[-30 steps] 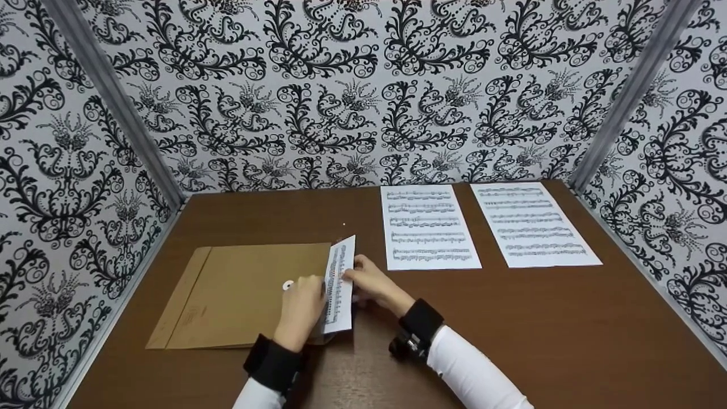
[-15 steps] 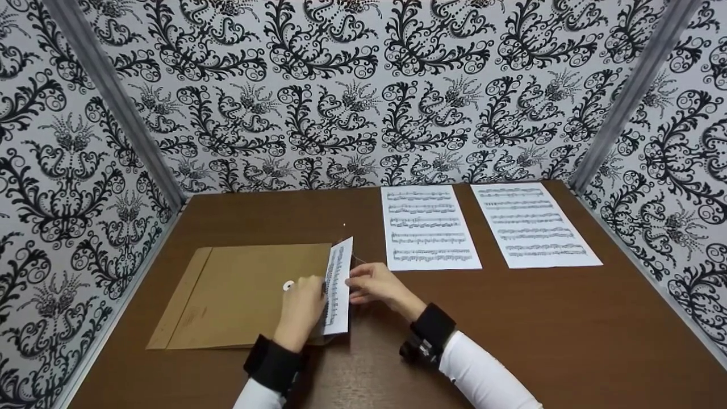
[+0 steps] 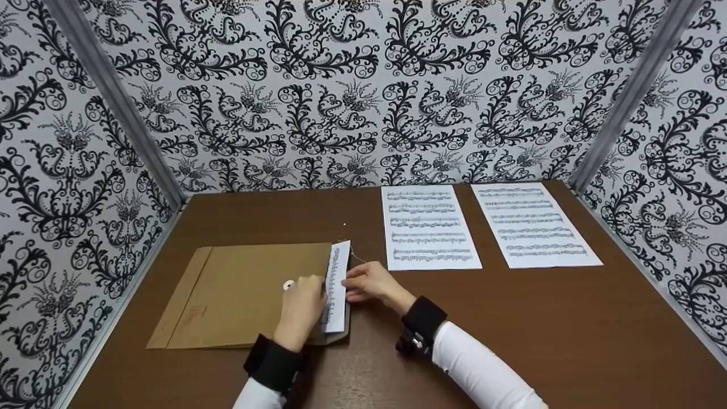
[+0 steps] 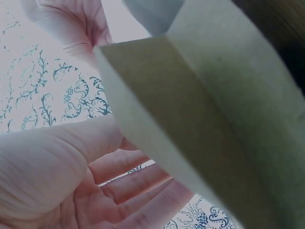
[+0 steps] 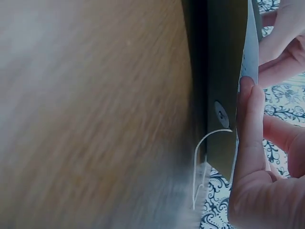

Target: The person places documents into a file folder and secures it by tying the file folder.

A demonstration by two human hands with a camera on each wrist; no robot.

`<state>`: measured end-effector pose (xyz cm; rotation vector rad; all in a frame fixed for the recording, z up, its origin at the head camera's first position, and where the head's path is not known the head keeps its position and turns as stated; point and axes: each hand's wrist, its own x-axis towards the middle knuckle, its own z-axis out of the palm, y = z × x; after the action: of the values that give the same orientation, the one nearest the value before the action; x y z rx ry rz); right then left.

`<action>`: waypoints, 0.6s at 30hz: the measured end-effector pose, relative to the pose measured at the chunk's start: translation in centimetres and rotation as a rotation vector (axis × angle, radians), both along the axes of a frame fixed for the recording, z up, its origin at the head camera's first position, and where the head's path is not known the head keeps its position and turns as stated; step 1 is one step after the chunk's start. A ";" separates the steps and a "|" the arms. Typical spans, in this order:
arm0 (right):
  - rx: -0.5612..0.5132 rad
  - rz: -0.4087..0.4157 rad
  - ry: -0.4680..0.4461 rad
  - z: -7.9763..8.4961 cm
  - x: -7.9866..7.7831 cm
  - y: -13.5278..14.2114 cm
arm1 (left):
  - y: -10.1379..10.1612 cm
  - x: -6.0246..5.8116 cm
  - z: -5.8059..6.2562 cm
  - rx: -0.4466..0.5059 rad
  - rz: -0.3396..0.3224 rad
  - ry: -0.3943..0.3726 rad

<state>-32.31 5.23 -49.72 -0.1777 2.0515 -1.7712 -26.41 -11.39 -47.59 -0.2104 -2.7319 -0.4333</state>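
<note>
A brown paper envelope [image 3: 238,301] lies on the left of the table, its mouth facing right. My left hand [image 3: 302,307] grips the upper panel at the mouth, thumb and fingers on either side of the paper [image 4: 143,95] in the left wrist view. A sheet of printed music [image 3: 338,301] sits mostly inside, with a narrow strip sticking out. My right hand [image 3: 375,284] touches the sheet's outer edge; in the right wrist view its fingers [image 5: 251,129] are straight against the paper. The sheet's inner part is hidden.
Two more music sheets, one nearer [image 3: 430,227] and one farther right [image 3: 534,224], lie flat at the back of the brown table [image 3: 511,329]. A round closure button [image 5: 221,113] and thin string [image 5: 195,167] are on the envelope's flap. Patterned walls [image 3: 352,113] enclose the table.
The music sheet has slid left into the envelope, so less of it shows. My right hand shifted off its grip to the sheet's outer edge. My left hand has stayed in place.
</note>
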 end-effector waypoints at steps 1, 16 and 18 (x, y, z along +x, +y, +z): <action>0.006 0.001 -0.005 0.0 -0.1 -0.1 | 0.0 0.0 0.0 0.000 0.000 0.000; 0.063 0.016 -0.063 -0.8 -0.7 -2.3 | 0.0 0.3 0.4 0.004 0.001 -0.007; 0.064 0.013 -0.073 -0.8 -0.8 -2.5 | 0.0 0.3 0.4 0.004 -0.004 0.012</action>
<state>-33.15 2.70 -50.51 -0.1058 2.0473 -1.6773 -26.09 -11.39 -47.22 -0.2167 -2.7192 -0.4376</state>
